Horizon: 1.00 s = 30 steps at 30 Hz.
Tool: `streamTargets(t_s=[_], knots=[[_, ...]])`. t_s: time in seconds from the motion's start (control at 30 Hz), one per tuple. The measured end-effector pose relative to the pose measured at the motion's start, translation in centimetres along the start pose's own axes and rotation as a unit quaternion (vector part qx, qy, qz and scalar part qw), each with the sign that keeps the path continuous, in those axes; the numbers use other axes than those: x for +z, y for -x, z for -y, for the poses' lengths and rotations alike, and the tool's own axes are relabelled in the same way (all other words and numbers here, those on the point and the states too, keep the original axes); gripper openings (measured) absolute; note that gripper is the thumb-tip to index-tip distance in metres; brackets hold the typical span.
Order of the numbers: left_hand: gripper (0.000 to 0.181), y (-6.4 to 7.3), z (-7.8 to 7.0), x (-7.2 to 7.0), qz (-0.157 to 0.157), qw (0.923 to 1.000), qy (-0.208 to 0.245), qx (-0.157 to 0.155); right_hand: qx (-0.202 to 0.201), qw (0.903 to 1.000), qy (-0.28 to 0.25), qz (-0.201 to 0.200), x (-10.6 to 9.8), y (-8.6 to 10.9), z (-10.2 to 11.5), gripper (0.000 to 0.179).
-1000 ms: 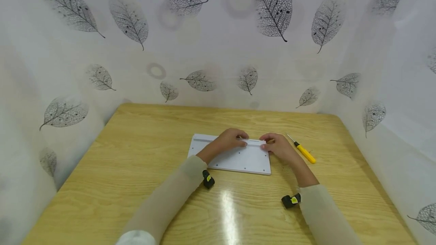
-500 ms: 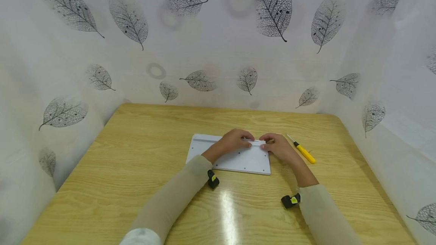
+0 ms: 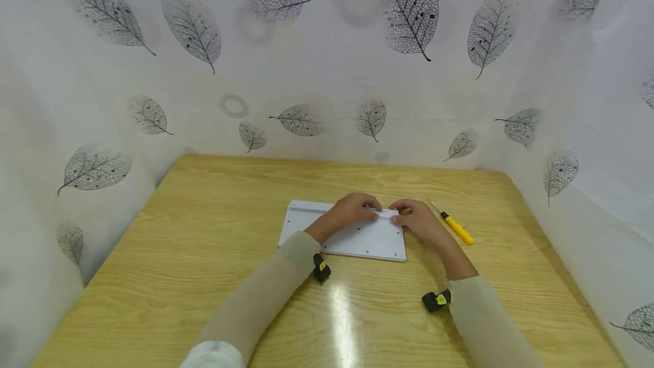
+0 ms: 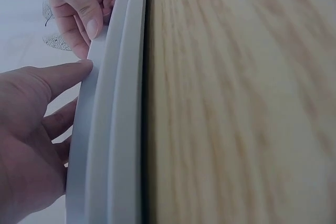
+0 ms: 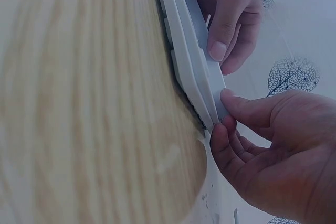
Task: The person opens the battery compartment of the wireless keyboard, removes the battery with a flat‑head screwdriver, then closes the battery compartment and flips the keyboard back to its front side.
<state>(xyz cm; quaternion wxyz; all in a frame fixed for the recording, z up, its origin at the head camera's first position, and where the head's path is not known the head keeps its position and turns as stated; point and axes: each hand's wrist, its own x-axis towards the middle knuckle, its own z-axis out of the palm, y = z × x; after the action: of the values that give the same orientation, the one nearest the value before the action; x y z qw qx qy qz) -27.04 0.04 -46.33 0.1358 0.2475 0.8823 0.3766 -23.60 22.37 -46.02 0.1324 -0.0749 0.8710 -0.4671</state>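
Observation:
A white keyboard (image 3: pixel 378 242) lies face down on the wooden table, small dark screw holes dotting its back and a raised ridge along its far side. Key edges show beneath the keyboard (image 5: pixel 181 45) in the right wrist view. My left hand (image 3: pixel 352 210) reaches across the back and pinches the ridge right of its middle, thumb on the near face and fingers behind. At the far right corner my right hand (image 3: pixel 420 221) pinches the same ridge between thumb and fingers. The two hands' fingertips are a short way apart.
A screwdriver (image 3: pixel 457 229) with a yellow handle lies on the table (image 3: pixel 204 231) just right of my right hand, its tip pointing away. Leaf-patterned white curtains (image 3: pixel 317 72) enclose the table's back and sides.
My left hand has slid a little to the right along the ridge, closer to the right hand, then stayed there. The right hand, keyboard and screwdriver have kept their places.

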Motion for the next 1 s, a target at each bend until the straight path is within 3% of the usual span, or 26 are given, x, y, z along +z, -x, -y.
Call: streamTargets(t_s=[0.47,1.0], knots=[[0.023,-0.33,-0.42,0.00,0.007,0.9998,-0.018,-0.008,0.006,1.0000,-0.002,0.001,0.10,0.11,0.01,0.034],[0.018,-0.73,-0.69,0.30,-0.008,0.9992,-0.020,-0.035,0.009,0.9999,-0.006,0.002,-0.05,0.17,0.16,0.033]])
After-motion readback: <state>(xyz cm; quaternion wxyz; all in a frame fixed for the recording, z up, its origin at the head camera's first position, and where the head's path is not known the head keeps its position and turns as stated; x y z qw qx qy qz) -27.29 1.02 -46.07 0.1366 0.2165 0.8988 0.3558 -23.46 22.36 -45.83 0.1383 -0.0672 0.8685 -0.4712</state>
